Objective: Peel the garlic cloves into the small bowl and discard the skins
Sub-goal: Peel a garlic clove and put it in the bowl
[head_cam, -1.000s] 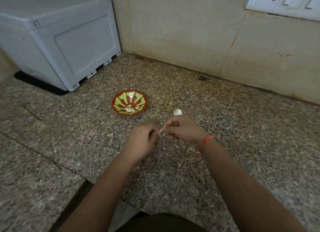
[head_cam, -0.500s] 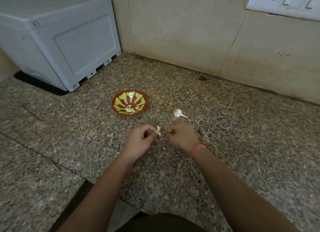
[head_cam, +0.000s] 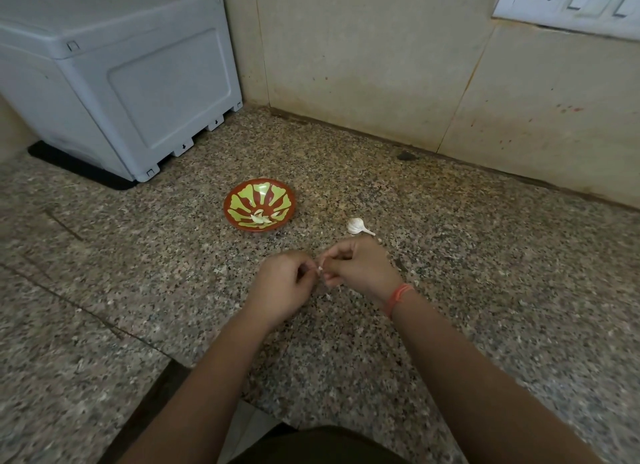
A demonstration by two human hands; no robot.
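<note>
Both hands meet over the middle of the counter, on the near side of the bowl. The left hand has its fingers curled in, thumb and fingertips pinching a small clove. The right hand pinches the same clove from the right, its fingers also curled and closed on it. Only a pale speck of the clove shows between the two sets of fingertips, so its long axis and which way it points cannot be told. An orange thread circles the right wrist.

The bowl, red with green petals, sits upright to the far left of the hands, apart from them. A few peeled cloves lie at its bottom on the near side.

A garlic bulb lies on its side on the counter just beyond the right hand and to the right of the bowl. Its long axis runs left to right, the thin stem pointing right and a little nearer.

A grey box stands at the far left against the wall. A switch plate is at the far right.
</note>
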